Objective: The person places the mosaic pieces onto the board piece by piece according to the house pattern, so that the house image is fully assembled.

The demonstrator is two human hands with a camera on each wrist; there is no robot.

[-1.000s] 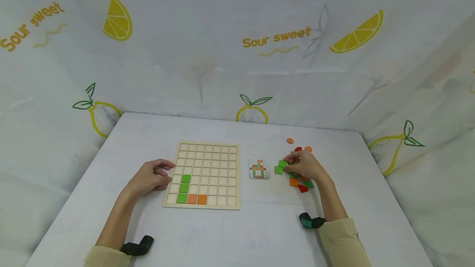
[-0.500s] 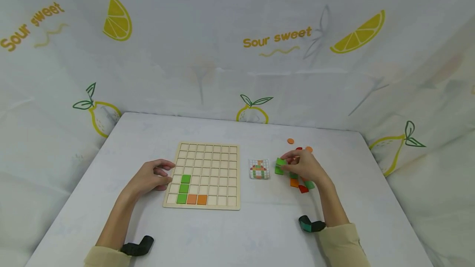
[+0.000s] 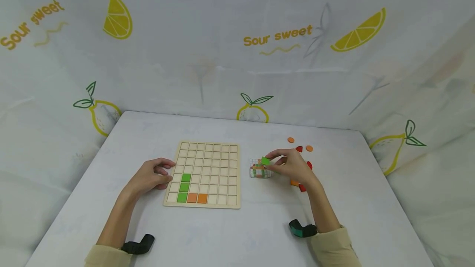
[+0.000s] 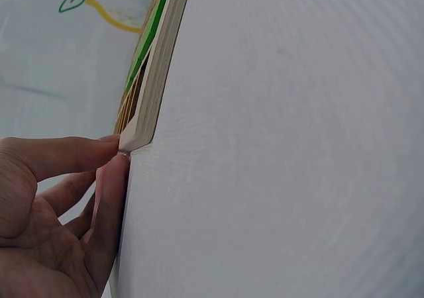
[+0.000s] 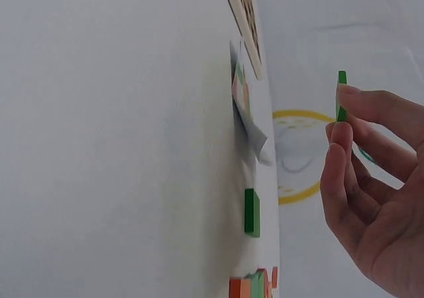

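Observation:
In the head view, my right hand [image 3: 291,166] pinches a green square tile [image 3: 265,160] between thumb and fingertips. It is raised over a small pattern card [image 3: 256,169]; the right wrist view shows this tile [image 5: 342,96] edge-on, off the table. My left hand [image 3: 150,176] touches the left edge of a wooden grid board [image 3: 220,207] with thumb and fingertips. In the left wrist view, those fingertips meet the board's side [image 4: 156,93] near a corner. Three green tiles [image 3: 184,187] form a column on the board, and two orange tiles [image 3: 197,198] lie beside the lowest.
Loose red pieces [image 3: 309,165] and orange discs [image 3: 291,139] lie at the right, partly hidden by my right hand. Another green tile [image 5: 252,213] lies on the table between card and pile. A lemon-printed cloth [image 3: 208,73] hangs behind the table.
My right hand has picked a green tile from beside the pile and carried it left, over the card. The left hand stays at the board's edge.

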